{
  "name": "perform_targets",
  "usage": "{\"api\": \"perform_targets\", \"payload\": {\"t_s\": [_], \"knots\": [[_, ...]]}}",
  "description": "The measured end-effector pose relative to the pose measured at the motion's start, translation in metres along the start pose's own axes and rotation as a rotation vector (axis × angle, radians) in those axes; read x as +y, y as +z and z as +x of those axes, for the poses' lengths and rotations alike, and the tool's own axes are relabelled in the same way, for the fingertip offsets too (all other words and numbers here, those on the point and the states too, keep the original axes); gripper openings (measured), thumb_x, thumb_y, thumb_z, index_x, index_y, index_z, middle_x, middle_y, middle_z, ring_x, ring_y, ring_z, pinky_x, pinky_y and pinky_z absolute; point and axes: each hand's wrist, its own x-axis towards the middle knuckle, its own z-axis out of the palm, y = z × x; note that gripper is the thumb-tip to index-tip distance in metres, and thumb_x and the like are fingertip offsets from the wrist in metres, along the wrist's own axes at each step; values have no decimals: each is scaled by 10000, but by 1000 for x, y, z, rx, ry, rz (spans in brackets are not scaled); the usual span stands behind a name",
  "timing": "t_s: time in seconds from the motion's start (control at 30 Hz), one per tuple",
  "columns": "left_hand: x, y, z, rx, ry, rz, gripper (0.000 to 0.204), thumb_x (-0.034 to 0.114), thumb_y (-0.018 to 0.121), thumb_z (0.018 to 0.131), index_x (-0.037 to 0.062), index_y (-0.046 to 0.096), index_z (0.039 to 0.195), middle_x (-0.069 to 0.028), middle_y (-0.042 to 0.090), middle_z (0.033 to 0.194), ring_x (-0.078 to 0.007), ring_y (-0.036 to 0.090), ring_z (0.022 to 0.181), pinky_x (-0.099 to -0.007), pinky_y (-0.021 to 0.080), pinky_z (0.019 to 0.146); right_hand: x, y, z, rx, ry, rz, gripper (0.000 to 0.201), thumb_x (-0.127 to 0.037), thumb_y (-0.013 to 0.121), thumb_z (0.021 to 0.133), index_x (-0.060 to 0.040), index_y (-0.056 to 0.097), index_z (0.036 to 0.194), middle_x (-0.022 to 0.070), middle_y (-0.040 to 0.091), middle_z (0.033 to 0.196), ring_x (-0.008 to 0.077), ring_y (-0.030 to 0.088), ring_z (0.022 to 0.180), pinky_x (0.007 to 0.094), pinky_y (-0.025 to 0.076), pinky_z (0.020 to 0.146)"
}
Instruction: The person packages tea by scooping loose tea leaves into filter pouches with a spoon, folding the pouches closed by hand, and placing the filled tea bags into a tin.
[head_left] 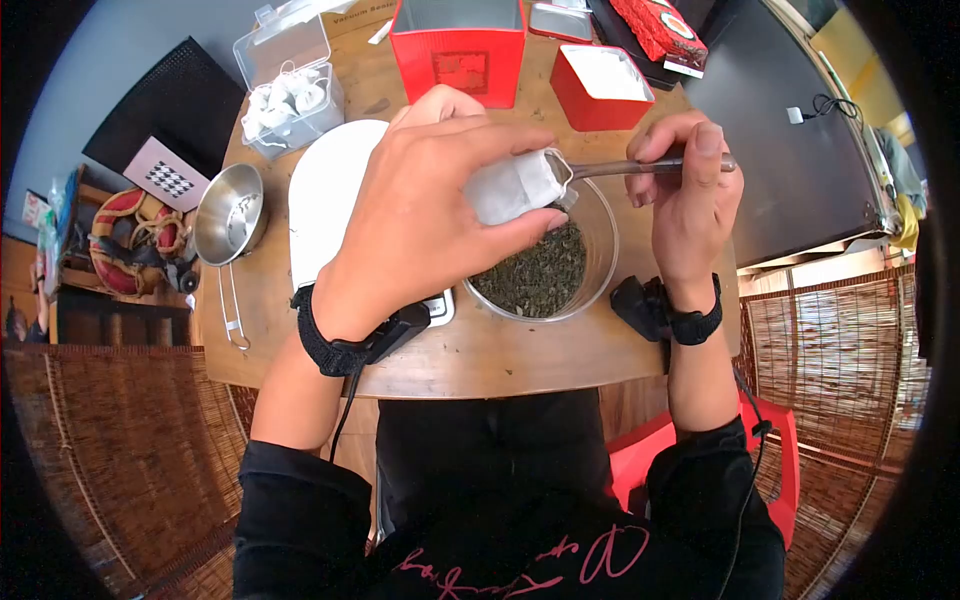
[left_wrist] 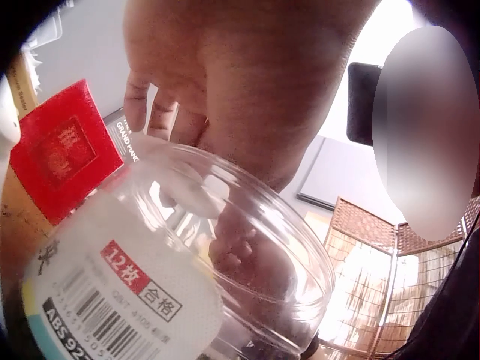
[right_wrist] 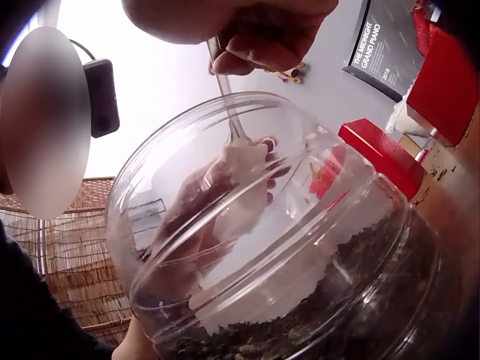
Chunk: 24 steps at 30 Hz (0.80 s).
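Over a clear jar [head_left: 612, 250] of dried dark-green leaves [head_left: 535, 272], my left hand [head_left: 410, 195] holds a small white drawstring tea bag [head_left: 510, 190] between thumb and fingers, its mouth turned to the right. My right hand [head_left: 692, 205] pinches the brown handle of a spoon [head_left: 625, 168]. The spoon's far end reaches into the bag's mouth, where its bowl is hidden. Seen through the jar wall in the right wrist view, the bag [right_wrist: 244, 161] hangs below the spoon [right_wrist: 224, 84]. A printed label [left_wrist: 127, 292] shows on the jar in the left wrist view.
A large red tin [head_left: 460, 65] and a smaller red box [head_left: 600, 90] stand at the back. Left of them is a plastic box [head_left: 325, 115] of white bags. A metal pan [head_left: 215, 225] lies at the table's left, beside a white rounded object [head_left: 325, 175] partly under my left arm.
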Motion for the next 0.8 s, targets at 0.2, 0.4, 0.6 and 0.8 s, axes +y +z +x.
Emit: {"api": "perform_targets", "payload": {"t_s": [0.2,0.4,0.6,0.8], "knots": [[2,-3,-2,-20,-103,-70,459,213,934,643,74,795,1058,-72,721,867,-170,581,757,-297,491,718,1,-9,2,-13,93,145,517,-455,472,1085,-6,619,878,64,626,738,84,556,595,224,436,541],[3,-1,-2,-18,-179,-73,441,232,944,641,54,795,1015,-31,667,777,-134,555,714,-274,453,665,-3,-11,6,-53,97,258,468,-407,535,1065,34,660,972,109,681,762,112,602,596,230,459,542],[2,-2,-2,-13,-209,-102,440,248,948,638,63,795,1007,-9,659,752,-109,542,700,-262,407,626,-3,-12,5,-12,-49,31,385,-303,562,1062,64,677,1046,140,710,818,131,645,649,237,475,558],[-1,1,-3,-18,-218,-98,480,258,950,632,82,790,1049,5,656,754,-91,530,682,-249,389,618,-1,-9,10,27,-77,80,376,-297,549,1069,54,680,1033,116,703,786,114,612,612,227,457,548]]}}
